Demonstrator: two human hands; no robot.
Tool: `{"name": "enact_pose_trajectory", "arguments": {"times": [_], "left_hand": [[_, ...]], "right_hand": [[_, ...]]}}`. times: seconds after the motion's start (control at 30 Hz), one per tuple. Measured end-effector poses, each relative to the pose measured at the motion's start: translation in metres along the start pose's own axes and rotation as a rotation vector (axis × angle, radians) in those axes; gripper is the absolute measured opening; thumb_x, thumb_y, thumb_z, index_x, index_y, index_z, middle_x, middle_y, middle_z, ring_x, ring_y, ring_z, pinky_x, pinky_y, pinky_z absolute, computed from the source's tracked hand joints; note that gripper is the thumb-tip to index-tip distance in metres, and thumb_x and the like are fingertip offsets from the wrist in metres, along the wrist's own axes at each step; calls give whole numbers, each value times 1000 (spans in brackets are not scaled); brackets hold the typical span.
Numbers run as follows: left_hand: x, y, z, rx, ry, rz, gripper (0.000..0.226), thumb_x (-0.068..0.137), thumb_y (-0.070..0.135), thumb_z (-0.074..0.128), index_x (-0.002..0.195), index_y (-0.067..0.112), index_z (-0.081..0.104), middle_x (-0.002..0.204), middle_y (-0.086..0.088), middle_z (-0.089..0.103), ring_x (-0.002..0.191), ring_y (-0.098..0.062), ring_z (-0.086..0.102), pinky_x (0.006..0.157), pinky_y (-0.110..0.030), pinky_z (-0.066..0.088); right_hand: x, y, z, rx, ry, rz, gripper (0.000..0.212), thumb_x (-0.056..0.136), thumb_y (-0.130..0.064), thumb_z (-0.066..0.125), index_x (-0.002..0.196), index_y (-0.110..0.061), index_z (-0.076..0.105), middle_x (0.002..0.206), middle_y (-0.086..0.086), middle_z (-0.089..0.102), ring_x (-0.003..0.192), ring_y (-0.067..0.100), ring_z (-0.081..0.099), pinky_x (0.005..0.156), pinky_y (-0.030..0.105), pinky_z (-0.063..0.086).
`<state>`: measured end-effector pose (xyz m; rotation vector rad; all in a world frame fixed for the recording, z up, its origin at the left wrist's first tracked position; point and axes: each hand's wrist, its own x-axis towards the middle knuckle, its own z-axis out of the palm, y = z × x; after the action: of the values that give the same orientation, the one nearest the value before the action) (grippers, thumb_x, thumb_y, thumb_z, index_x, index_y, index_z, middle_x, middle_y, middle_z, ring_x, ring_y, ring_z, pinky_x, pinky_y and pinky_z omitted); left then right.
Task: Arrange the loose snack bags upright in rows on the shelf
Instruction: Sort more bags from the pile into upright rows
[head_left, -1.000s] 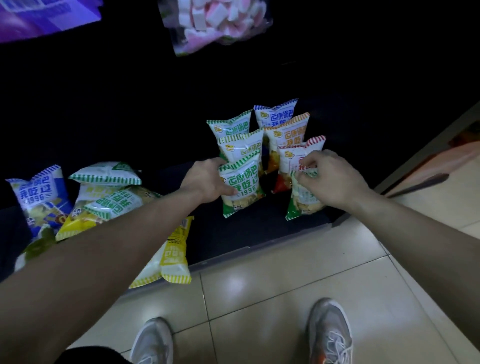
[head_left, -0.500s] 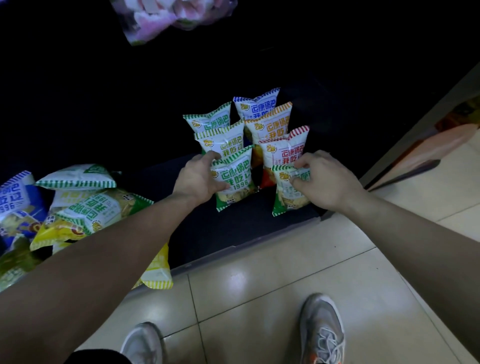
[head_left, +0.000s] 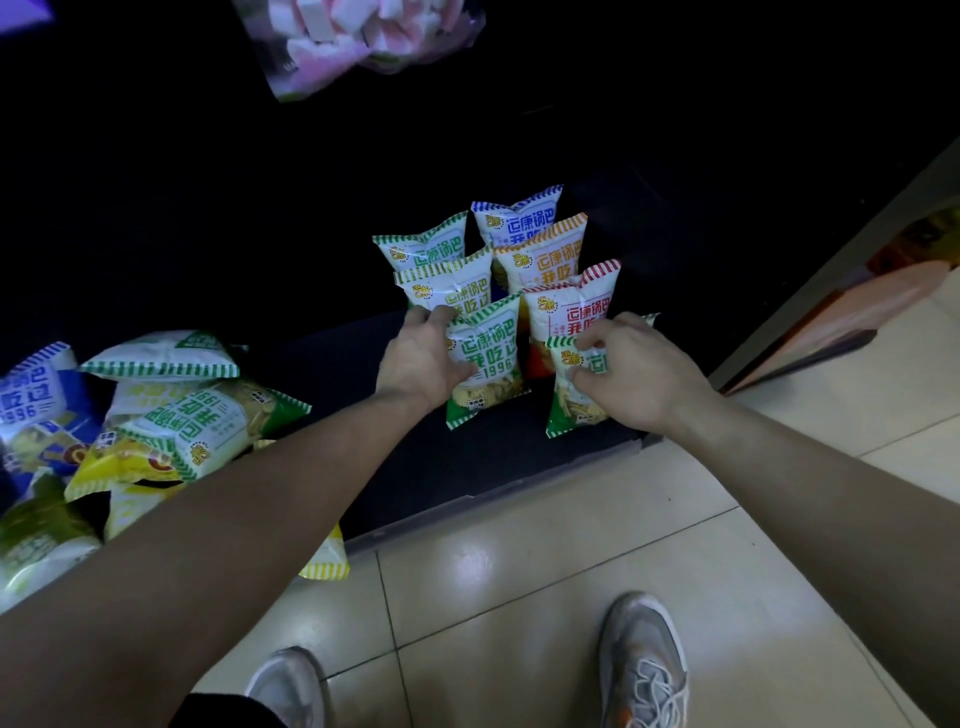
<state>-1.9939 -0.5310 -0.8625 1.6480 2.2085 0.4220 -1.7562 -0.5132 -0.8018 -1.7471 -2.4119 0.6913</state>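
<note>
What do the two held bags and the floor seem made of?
Left green bag and right green bag: thin glossy plastic film, likely; creased, with crimped striped seals. Floor: probably glazed tile; grout lines, shiny reflections.

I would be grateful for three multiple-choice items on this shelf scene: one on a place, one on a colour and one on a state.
1. Where does the loose pile of bags lie relative to the upright rows?
A. To their left
B. To their right
C. Behind them

2. What colour are the stripes on the rearmost bag of the right row?
A. Red
B. Blue
C. Yellow

3. What is the left hand doing?
A. Hanging idle
B. Pointing at the pile
C. Gripping the front green bag of the left row

Answers:
1 A, the pile lies at the left end of the shelf.
2 B, blue stripes edge its top.
3 C, its thumb and fingers curl round the bag's edge.
</note>
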Motion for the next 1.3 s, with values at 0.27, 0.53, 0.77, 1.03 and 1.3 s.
{"name": "enact_pose_trajectory", "arguments": {"times": [0.27,0.53,0.77,1.03,1.3], "left_hand": [[-4,0,1,133,33,62,72,81,35,79,140,21,41,133,-7,43,103,-34,60,73,-39,51],[-3,2,2,152,7,39,88,78,39,80,148,22,30,144,-7,34,123,-31,47,89,-41,50],[-16,-7,-32,166,-1,36,96,78,48,77,153,23,23,153,-4,28,135,-27,35,97,-42,48],[-71,-46,-139,255,-102,6,85,82,50,72,151,24,30,151,-5,33,134,-27,40,104,-39,42],[-173,-158,-189,270,-249,-140,75,85,51,69,147,25,37,146,-5,37,122,-27,51,95,-33,42]], "right_hand": [[-4,-2,4,-9,-33,-9,43,90,-42,62,128,-23,57,130,1,48,120,22,50,96,41,47],[-5,-2,0,-9,-46,0,44,90,-43,63,128,-23,57,130,1,48,119,21,51,96,40,47],[-13,-25,-10,-69,-56,-40,45,90,-42,62,130,-22,55,132,2,48,122,24,50,97,40,46],[-21,-104,-21,-210,-102,-142,52,91,-44,59,138,-23,49,136,5,45,123,28,47,96,43,46],[-35,-197,94,-137,-331,-206,53,92,-47,57,138,-21,49,135,6,48,123,29,50,95,40,47]]}}
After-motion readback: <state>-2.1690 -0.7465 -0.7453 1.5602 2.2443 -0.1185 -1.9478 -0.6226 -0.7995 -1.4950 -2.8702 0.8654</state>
